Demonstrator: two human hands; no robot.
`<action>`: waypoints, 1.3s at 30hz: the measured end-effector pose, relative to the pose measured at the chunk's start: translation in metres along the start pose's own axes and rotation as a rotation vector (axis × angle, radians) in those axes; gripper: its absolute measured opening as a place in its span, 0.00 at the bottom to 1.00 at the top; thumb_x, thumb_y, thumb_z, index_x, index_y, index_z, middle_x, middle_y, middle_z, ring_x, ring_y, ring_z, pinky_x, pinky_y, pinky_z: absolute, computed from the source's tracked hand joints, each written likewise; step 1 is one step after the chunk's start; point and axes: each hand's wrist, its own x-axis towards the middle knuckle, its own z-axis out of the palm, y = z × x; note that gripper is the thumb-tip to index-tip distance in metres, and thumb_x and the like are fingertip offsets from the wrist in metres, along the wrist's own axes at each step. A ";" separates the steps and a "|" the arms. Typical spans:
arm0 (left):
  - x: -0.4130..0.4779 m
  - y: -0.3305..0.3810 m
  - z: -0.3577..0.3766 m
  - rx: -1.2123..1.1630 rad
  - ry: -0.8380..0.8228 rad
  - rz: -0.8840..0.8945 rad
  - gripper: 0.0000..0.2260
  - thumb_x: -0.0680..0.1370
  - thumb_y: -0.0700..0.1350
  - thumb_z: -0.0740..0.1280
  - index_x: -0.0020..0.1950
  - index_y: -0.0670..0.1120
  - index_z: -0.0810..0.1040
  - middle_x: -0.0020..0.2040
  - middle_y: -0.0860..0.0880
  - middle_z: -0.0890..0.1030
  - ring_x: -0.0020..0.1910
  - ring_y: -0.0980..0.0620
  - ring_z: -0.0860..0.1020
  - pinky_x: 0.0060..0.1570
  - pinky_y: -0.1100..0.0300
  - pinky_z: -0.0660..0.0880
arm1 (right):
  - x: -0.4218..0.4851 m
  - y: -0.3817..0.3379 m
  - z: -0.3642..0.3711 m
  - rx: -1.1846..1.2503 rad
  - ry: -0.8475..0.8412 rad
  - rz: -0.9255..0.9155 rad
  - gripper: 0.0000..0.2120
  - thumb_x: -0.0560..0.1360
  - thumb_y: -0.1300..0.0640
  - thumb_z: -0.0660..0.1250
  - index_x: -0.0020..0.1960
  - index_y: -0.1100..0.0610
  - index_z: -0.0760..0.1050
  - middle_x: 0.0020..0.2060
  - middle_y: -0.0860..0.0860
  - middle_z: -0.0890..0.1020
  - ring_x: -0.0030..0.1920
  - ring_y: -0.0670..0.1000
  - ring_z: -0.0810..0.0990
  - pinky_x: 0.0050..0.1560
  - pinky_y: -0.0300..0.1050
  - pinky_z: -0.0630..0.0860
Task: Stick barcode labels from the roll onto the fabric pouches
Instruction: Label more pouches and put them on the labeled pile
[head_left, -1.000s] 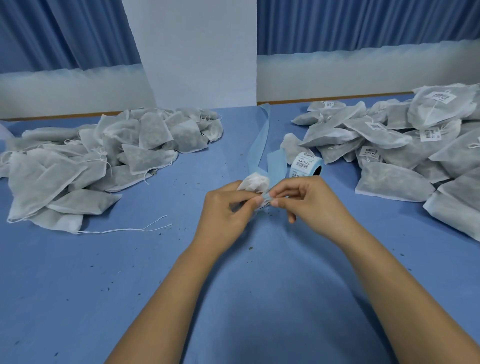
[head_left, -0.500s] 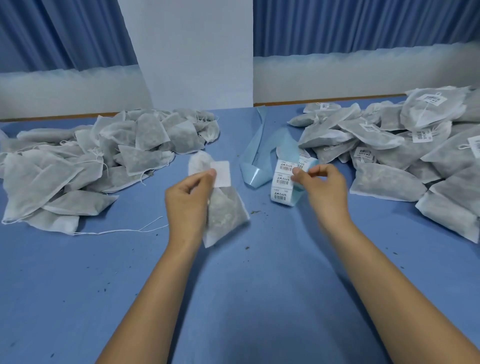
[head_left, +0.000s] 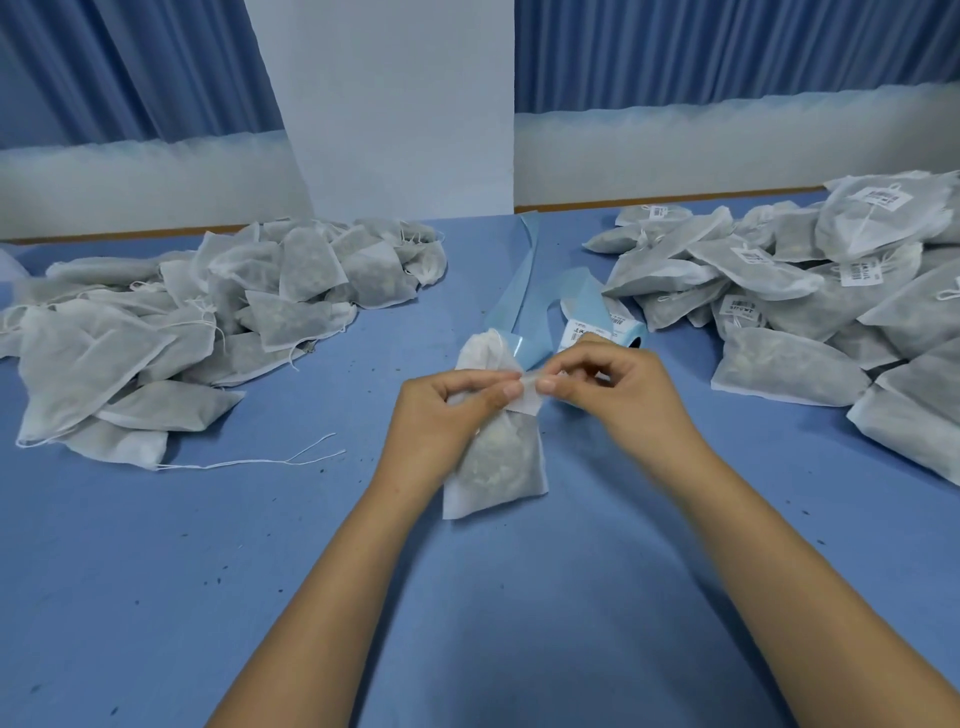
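My left hand grips a white fabric pouch that hangs down to the blue table, with a white label pinched at its top. My right hand meets the left at that label and pinches its right edge with thumb and forefinger. Just behind the right hand lies the label roll, with barcode labels showing on its blue backing. A long strip of bare blue backing trails away from the roll toward the wall.
A heap of unlabelled pouches covers the table's left side. A heap of labelled pouches fills the right side. A loose white string lies in front of the left heap. A white panel and blue curtains stand behind.
Half a second ago my hands were apart, the left holding pouch and label, the right on the roll. The right hand has left the roll and come to the label at centre.
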 end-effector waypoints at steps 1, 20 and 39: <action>0.000 -0.002 -0.001 -0.030 -0.040 -0.019 0.04 0.69 0.49 0.76 0.43 0.54 0.87 0.45 0.55 0.86 0.45 0.61 0.83 0.41 0.72 0.74 | 0.000 -0.001 -0.004 0.010 -0.015 0.004 0.07 0.70 0.63 0.73 0.37 0.53 0.82 0.32 0.45 0.76 0.34 0.45 0.70 0.38 0.37 0.67; 0.001 -0.007 -0.007 -0.129 -0.363 0.013 0.23 0.71 0.30 0.70 0.58 0.54 0.83 0.56 0.49 0.84 0.57 0.52 0.81 0.53 0.63 0.77 | -0.002 -0.006 -0.004 -0.053 -0.078 -0.079 0.12 0.66 0.67 0.75 0.40 0.50 0.82 0.33 0.43 0.80 0.32 0.42 0.68 0.37 0.31 0.66; 0.001 -0.002 0.003 0.012 -0.062 0.203 0.23 0.73 0.30 0.71 0.58 0.56 0.80 0.50 0.58 0.84 0.48 0.61 0.80 0.45 0.69 0.75 | -0.002 0.006 0.007 -0.053 -0.072 0.116 0.07 0.70 0.58 0.74 0.45 0.58 0.79 0.39 0.51 0.82 0.39 0.45 0.77 0.43 0.37 0.72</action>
